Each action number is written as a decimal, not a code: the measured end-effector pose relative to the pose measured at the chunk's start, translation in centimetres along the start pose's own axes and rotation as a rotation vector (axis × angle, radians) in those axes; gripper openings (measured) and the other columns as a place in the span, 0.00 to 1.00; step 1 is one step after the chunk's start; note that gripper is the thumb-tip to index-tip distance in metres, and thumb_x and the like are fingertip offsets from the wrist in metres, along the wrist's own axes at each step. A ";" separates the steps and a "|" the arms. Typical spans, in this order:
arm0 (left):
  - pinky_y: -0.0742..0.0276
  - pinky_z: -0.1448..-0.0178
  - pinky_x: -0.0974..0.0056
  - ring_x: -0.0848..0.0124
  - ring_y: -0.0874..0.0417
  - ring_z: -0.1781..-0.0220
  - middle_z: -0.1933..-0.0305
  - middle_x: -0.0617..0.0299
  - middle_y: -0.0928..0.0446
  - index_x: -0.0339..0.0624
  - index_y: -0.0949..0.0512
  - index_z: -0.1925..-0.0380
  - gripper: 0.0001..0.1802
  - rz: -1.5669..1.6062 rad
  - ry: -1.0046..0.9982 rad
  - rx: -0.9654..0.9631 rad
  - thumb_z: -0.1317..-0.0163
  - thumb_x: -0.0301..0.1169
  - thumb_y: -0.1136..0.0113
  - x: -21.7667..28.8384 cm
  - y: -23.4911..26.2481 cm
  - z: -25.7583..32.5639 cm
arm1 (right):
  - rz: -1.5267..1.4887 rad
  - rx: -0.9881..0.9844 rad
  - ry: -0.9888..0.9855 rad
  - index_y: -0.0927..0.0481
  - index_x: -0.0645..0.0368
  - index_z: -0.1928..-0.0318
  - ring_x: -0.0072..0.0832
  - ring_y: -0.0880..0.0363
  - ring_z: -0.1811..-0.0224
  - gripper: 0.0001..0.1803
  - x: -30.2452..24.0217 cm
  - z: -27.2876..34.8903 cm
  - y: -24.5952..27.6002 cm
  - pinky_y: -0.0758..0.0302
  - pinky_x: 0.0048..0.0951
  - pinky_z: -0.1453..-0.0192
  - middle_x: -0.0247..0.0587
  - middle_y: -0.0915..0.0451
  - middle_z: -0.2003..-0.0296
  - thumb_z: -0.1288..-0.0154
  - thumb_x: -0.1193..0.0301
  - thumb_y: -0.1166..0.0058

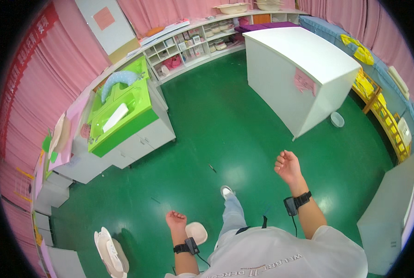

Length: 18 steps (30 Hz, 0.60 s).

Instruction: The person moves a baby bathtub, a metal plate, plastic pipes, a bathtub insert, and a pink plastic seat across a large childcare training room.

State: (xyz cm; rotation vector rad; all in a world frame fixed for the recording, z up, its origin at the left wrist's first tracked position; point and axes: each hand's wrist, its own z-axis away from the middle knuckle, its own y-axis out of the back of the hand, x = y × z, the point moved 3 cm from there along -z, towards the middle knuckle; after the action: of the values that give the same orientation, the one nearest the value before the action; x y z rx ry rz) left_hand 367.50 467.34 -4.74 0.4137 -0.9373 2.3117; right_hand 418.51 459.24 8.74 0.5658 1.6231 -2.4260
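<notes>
Hands were both empty. Left hand [175, 219] hung low at the person's side, grip curled loosely shut on nothing, black wrist strap [186, 247] with a small device on it. Right hand [288, 166] was raised further forward, fingers half curled, palm empty, same kind of strap on that wrist.

Nearest thing to the left grip: a pale pink basin [196, 232], just beside and slightly below it, not touched. A second cream tub [110, 252] lay on the green floor [225, 111] further out to the left of that grip, tipped on its side as far as I could tell. Nothing sat near the right grip; the white counter [304, 62] stood well ahead of it, and a small pale bowl [337, 119] sat on the floor beyond it to the right.

Green baby-bath station [123, 113] stood well ahead and left of the left grip, a white folded cloth lying in its tub.

Progress, my read: person was mid-stride, one shoe [226, 191] forward between the two grips. Nothing picked up, nothing being carried. Basins and bath station looked untouched, so any handling work was all left to do.
</notes>
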 end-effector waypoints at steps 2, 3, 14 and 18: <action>0.42 0.75 0.67 0.74 0.38 0.82 0.84 0.71 0.37 0.50 0.34 0.79 0.06 0.049 -0.016 0.046 0.46 0.34 0.53 1.4 -2.9 -4.1 | -0.017 0.075 0.008 0.29 0.51 0.74 0.22 0.38 0.81 0.10 -0.5 -5.3 0.8 0.37 0.24 0.74 0.27 0.34 0.82 0.38 0.62 0.55; 0.42 0.75 0.67 0.74 0.38 0.82 0.84 0.71 0.37 0.50 0.34 0.79 0.06 0.049 -0.017 0.049 0.46 0.34 0.53 2.2 -4.6 -6.3 | -0.018 0.076 0.004 0.29 0.51 0.74 0.22 0.38 0.81 0.10 -0.8 -7.6 1.1 0.37 0.24 0.74 0.27 0.34 0.82 0.38 0.62 0.55; 0.39 0.73 0.65 0.72 0.36 0.80 0.83 0.69 0.36 0.48 0.32 0.78 0.06 -0.209 0.129 -0.160 0.46 0.34 0.49 6.1 -39.6 -27.9 | -0.025 0.431 0.317 0.31 0.49 0.74 0.20 0.40 0.82 0.09 -11.0 -28.9 -1.9 0.38 0.24 0.75 0.25 0.35 0.82 0.38 0.62 0.55; 0.40 0.73 0.65 0.72 0.36 0.79 0.83 0.68 0.37 0.47 0.31 0.77 0.06 -0.229 0.165 -0.194 0.45 0.34 0.49 4.2 -49.9 -33.6 | -0.052 0.481 0.286 0.31 0.49 0.74 0.21 0.40 0.82 0.09 -11.9 -37.9 -0.4 0.38 0.24 0.76 0.26 0.35 0.82 0.38 0.62 0.56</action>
State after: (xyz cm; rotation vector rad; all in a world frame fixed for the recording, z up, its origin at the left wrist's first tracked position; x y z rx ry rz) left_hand 394.07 521.29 -0.26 0.2311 -0.9680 1.9946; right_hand 437.46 493.31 1.07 0.9908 1.1337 -2.8976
